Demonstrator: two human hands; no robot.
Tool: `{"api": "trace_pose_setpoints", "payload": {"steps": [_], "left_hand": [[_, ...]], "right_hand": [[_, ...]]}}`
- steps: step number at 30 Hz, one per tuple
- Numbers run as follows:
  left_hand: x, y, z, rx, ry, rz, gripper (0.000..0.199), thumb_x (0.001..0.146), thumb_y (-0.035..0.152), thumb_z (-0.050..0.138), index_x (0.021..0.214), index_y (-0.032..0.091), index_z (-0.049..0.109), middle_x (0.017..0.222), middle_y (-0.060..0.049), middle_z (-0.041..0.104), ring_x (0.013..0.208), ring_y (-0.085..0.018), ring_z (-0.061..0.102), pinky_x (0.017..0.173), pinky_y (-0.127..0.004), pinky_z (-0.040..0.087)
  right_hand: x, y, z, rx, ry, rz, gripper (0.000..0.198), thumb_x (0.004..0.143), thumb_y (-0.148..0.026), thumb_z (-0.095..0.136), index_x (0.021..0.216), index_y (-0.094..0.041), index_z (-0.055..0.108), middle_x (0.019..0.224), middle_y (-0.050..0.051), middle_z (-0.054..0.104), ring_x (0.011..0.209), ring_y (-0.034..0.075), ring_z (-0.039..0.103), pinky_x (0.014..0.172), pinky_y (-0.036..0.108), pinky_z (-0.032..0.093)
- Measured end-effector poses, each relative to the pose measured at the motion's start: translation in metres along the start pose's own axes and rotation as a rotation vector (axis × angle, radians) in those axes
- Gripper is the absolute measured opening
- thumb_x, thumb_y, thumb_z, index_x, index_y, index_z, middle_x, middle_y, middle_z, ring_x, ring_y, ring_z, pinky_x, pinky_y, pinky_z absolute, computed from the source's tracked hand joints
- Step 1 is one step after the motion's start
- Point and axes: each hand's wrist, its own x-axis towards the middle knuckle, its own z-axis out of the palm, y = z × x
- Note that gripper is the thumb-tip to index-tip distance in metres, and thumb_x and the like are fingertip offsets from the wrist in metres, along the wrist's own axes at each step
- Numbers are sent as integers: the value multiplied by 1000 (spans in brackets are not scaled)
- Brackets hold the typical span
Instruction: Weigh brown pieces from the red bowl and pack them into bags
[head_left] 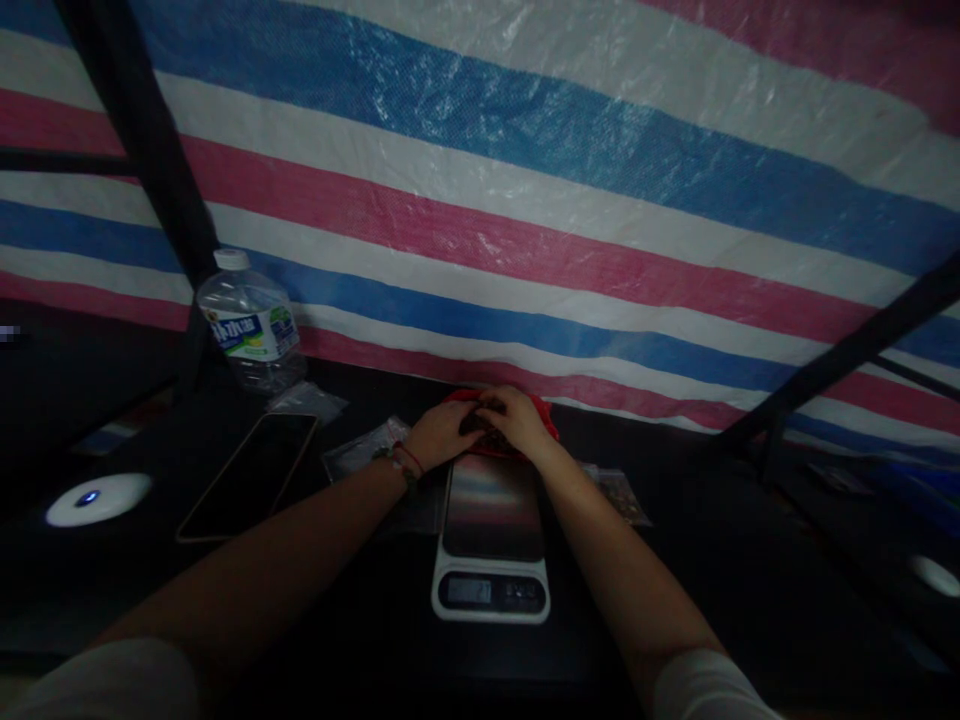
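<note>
Two bare forearms reach forward from the bottom corners of the view and meet near the middle of a dark table, white sleeves showing at the lower edge. The left hand point(441, 432) lies palm down with fingers curled, a red cord and a dark band around its wrist. The right hand point(516, 418) sits just beside it, fingers bent, the two hands touching or nearly so. Both rest on a red bag point(546, 418) that lies at the far end of the table, against the striped sheet. The fingers of both hands appear pressed onto something dark in the bag's mouth, but the dim light hides whether they grip it or only rest there.

Directly below the hands, between the two forearms, a kitchen scale point(491, 545) lies flat, its glossy platform bare and its small display facing the person. To the left, a phone point(251, 475) lies screen up and dark. Behind it stands a clear water bottle point(251, 320) with a white cap and a blue-green label. Small clear plastic bags point(360, 455) lie beside the left wrist. A round white lamp point(97, 498) glows at far left. A tarpaulin point(525, 170) striped in blue, white and pink fills the background.
</note>
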Motion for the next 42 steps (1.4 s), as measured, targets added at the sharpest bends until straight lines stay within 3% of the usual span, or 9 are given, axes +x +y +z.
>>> {"api": "trace_pose_setpoints", "payload": {"steps": [7,13,15,19,21,25,32,37,42], "left_hand": [[-1,-2,2,-17,28,-34,38,85,34,61,119,16,61,113,-10,69,107,-25,64,96,-38,50],[-1,-7,5,-91,183,-20,44,82,25,60,126,16,55,121,-10,65,113,-24,60,103,-39,47],[-1,-7,3,-106,246,-69,37,84,26,59,120,17,57,117,-9,66,110,-23,61,101,-39,48],[0,-8,0,-89,324,-139,27,86,30,57,110,17,60,110,-9,66,105,-23,62,97,-39,50],[0,-9,-1,-72,308,-121,28,86,29,57,111,16,59,110,-10,66,105,-23,62,98,-38,50],[-1,-9,-2,-53,268,-75,30,86,28,57,113,16,59,112,-10,65,108,-23,61,100,-38,49],[-4,-5,-6,10,197,-37,33,85,28,57,117,18,59,113,-8,66,110,-23,60,100,-37,48],[-5,-6,-7,105,111,-68,34,87,31,55,118,16,60,113,-11,66,108,-25,62,97,-37,49],[-7,-6,-6,146,86,-86,40,88,35,55,123,17,58,119,-12,64,108,-26,63,94,-37,50]], "right_hand": [[-1,-5,1,108,-23,31,20,89,-16,54,98,-16,72,101,7,73,92,17,65,87,28,48],[2,3,-5,-16,71,53,32,88,-11,45,104,-20,71,107,6,72,101,18,64,94,32,47],[2,2,-11,-60,18,66,34,86,-8,45,103,-19,72,106,5,72,100,18,64,95,32,47],[-3,-3,-16,-171,-281,26,29,84,-10,55,106,-16,72,110,9,72,102,20,64,95,31,46],[-6,-4,-12,-208,-368,-14,32,83,-17,63,114,-17,70,118,11,69,109,22,62,98,33,44],[-9,0,5,-212,-398,-83,40,84,-23,65,124,-17,65,128,13,62,119,23,56,104,38,41],[-6,2,5,-269,-453,-139,30,82,-15,65,112,-16,72,120,12,68,115,23,59,102,36,42],[-5,-2,-14,-408,-462,-50,29,84,-12,58,107,-16,74,111,11,72,104,22,64,95,31,45],[-11,-3,-29,-500,-503,137,35,80,-22,66,114,-17,72,110,12,72,96,24,67,81,27,48]]}}
